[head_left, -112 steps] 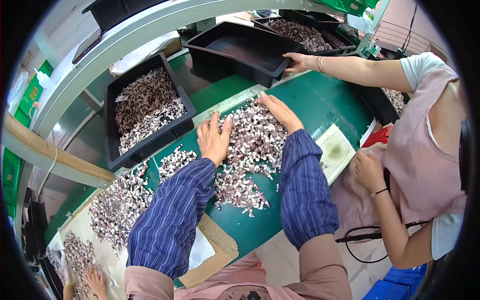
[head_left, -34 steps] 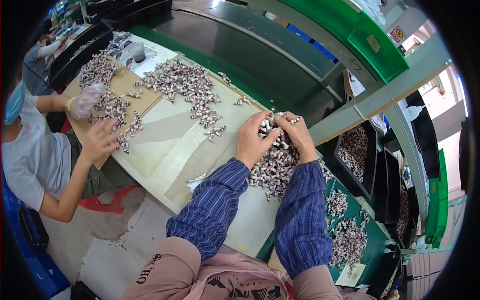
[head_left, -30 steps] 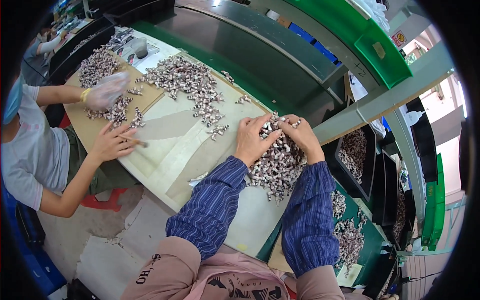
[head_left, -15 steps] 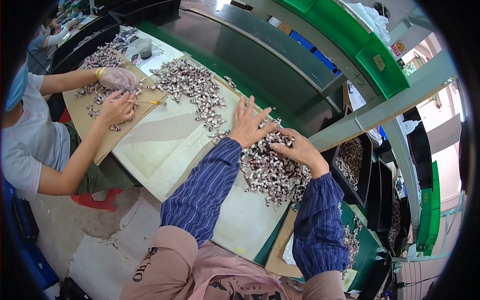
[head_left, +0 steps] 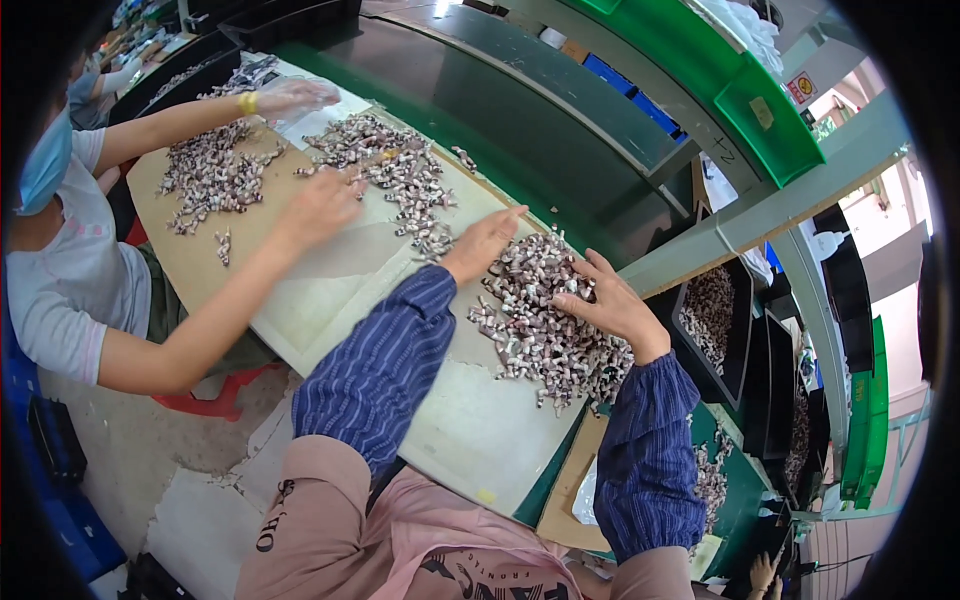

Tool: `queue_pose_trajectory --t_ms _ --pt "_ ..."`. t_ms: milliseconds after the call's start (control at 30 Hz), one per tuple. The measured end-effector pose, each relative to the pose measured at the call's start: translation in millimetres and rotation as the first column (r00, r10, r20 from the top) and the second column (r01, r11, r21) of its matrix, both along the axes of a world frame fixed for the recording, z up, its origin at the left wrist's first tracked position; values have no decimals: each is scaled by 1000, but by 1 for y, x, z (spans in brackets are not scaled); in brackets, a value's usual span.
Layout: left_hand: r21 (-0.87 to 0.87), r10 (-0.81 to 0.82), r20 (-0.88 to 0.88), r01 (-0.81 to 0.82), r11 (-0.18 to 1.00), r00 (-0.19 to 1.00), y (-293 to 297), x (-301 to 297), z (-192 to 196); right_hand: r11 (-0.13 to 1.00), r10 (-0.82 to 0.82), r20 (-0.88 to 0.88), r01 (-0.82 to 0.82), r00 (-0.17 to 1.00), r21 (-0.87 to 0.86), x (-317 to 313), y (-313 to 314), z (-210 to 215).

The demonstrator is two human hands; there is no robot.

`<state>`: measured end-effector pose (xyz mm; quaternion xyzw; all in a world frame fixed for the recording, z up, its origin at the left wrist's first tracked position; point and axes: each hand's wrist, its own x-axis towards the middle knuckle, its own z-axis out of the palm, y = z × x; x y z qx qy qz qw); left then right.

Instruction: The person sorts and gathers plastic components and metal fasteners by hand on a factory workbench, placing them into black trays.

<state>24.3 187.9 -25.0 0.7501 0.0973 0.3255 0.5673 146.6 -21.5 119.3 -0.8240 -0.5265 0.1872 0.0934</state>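
Note:
A heap of small white and dark brown pieces (head_left: 545,320), too small to name, lies on the pale board (head_left: 475,430) in front of me. My left hand (head_left: 485,245) rests at the heap's left far edge, its fingers stretched out together and nothing seen in them. On the heap's right side lies my right hand (head_left: 615,305), thumb and fingers apart, touching the pieces. A second heap (head_left: 405,175) of the same pieces spreads farther left on the board. Blue striped sleeves cover both my forearms.
At the left, a co-worker's blurred hand (head_left: 325,205) is over the second heap; their gloved hand (head_left: 295,97) reaches past it. More pieces lie on their brown board (head_left: 200,255). Black bins (head_left: 712,325) stand at right, below a grey post (head_left: 770,215). A green ledge (head_left: 540,200) borders the board.
My left hand has drawn left and its fingers have come together. My right hand has shifted slightly right. The co-worker's hands have parted, one moving right and the gloved one going farther away.

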Motion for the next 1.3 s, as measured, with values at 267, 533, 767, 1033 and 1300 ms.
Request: queue_pose_trajectory --t_ms 267,533,767,1033,1300 --pt "342 202 -35 -178 923 979 25 1 -4 1000 23 44 -23 999 12 -8 -7 -4" --pt "541 157 14 -139 829 988 -25 23 14 970 42 173 -82 984 227 -1 -41 -10" --pt "465 -133 -64 147 873 989 -124 3 115 865 -145 217 18 965 501 -66 -143 -3" --pt "497 -635 -356 715 493 685 -274 50 139 624 -675 65 522 735 582 -87 -417 -13" --pt "508 -600 -686 861 11 412 -437 110 84 364 -931 164 830 325 423 -146 -509 -120"
